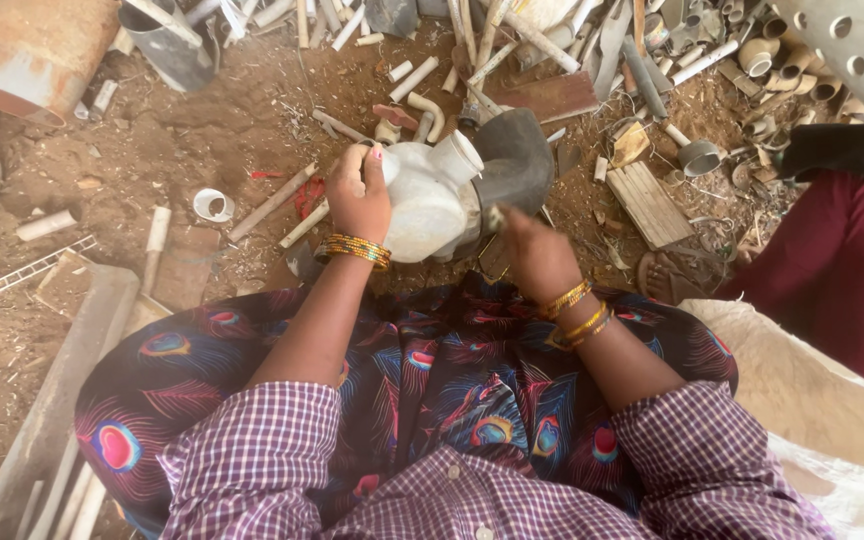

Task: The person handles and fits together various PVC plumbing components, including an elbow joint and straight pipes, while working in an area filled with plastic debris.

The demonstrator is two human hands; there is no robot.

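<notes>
Bare brown dirt ground (182, 140) lies open at ten o'clock; scattered white plastic pipe offcuts (512, 40) crowd twelve o'clock.

Single head-worn view: looks steeply down, close over the lap (432, 400) and both forearms, facing littered dirt ground (192, 150) ahead.

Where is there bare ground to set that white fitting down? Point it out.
Bare dirt lies left of the left hand, between the rusty drum, the small white ring and the white fitting. Ahead, the pipe offcuts are packed tight. Beside the right hand, the wooden slat block and scraps crowd the ground.
</notes>
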